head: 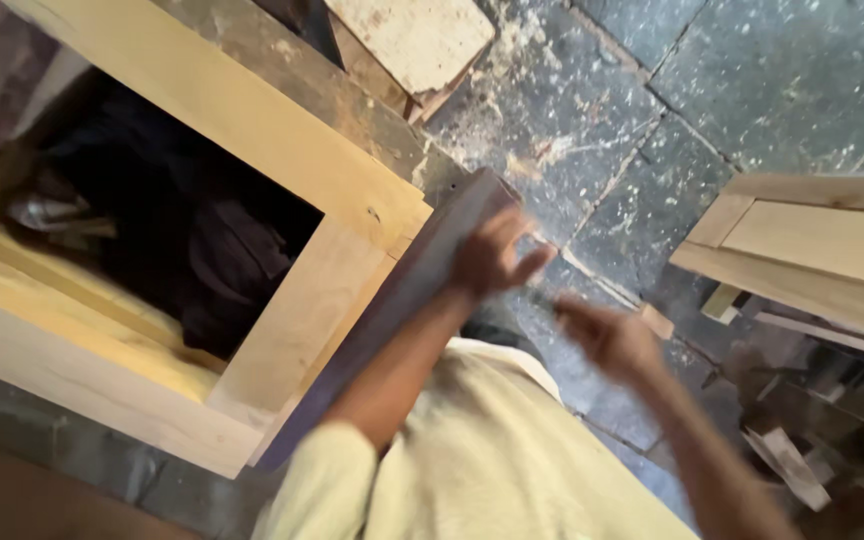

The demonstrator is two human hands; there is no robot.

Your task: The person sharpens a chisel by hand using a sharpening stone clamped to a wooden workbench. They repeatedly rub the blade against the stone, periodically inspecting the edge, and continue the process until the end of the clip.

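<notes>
Grey board (402,290) lies along frame (302,320), at centre — left hand (487,255) clasps its top end, steadying it; right hand (607,335), fingers loosely apart, at 3 o'clock, empty.

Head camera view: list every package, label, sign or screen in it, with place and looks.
None in view: only bare wood and stone, namely a pale wooden frame, a grey plank under the left hand, the right hand and the stone floor.
</notes>
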